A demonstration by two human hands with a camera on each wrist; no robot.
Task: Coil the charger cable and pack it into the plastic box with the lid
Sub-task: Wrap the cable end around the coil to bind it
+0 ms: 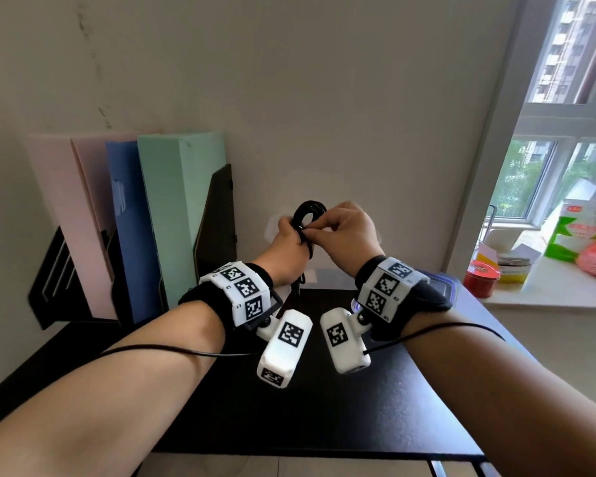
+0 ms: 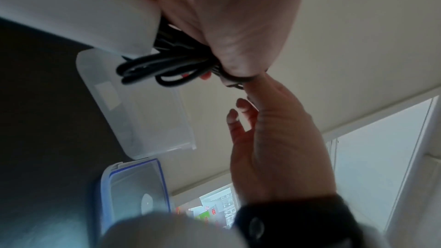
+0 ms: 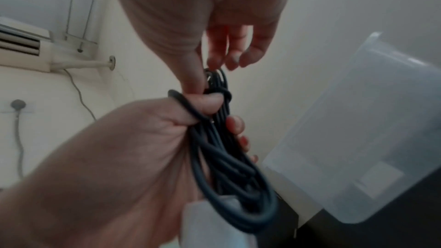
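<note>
Head view: both hands are raised above the far edge of the black desk [image 1: 324, 407], close to the wall. The left hand [image 1: 288, 241] grasps the coiled black charger cable [image 1: 307, 211], loops standing upright, long axis vertical. The right hand [image 1: 350, 228] pinches a strand at the coil's middle. File folders [image 1: 166, 218] stand at far left; the windowsill [image 1: 547, 297] lies right.

Left wrist view: the cable bundle [image 2: 162, 69] sticks out from the left fist, over the clear plastic box [image 2: 143, 116]. The blue-rimmed lid [image 2: 133, 186] lies just beside the box on the desk.

Right wrist view: right thumb and fingers [image 3: 193, 74] pinch the cable's [image 3: 226, 167] wrapped waist; the box [image 3: 358, 129] sits right.
</note>
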